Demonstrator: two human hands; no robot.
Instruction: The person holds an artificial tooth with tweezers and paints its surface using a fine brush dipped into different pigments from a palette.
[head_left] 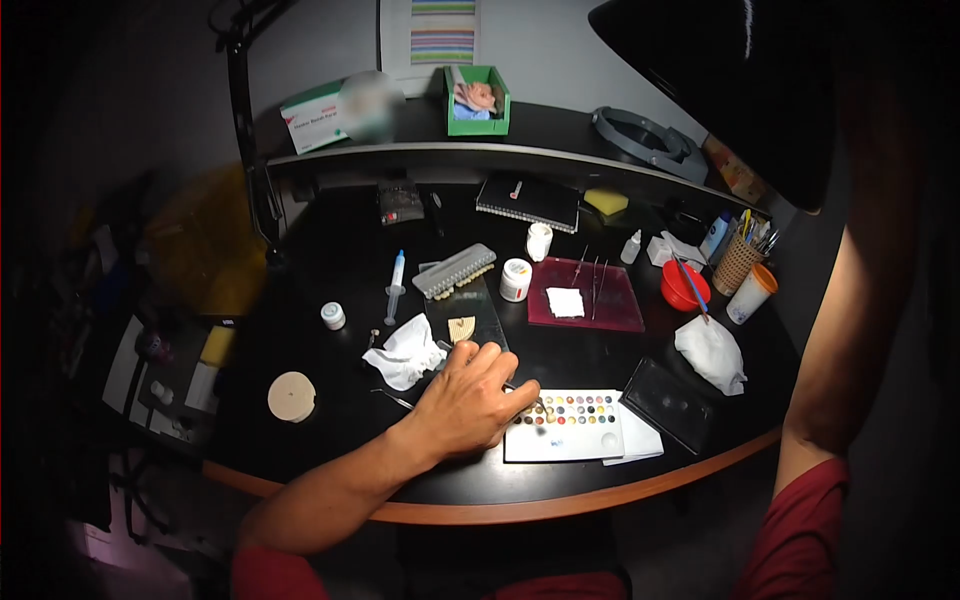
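At the near side of the black counter [460, 484], the white tray [565, 446] lies flat with rows of little colored dots, and a white sheet [640, 447] pokes out from under it. The left hand [468, 396] is over the tray's left end, palm down with bent fingers — I cannot tell if its grip is closed on something. The right arm [835, 310] goes up beside the big black lamp [735, 80], but I cannot see the right hand, so I cannot tell its grip. A dark flat box [668, 405] is just right of the tray. A crumpled white cloth [404, 352] sits left of the left hand. Farther back are a dark red plate [612, 311] with a white pad [566, 303] on it, and a red bowl [684, 287]. Farthest off, a green bin [477, 127] stands on the shelf [420, 136].
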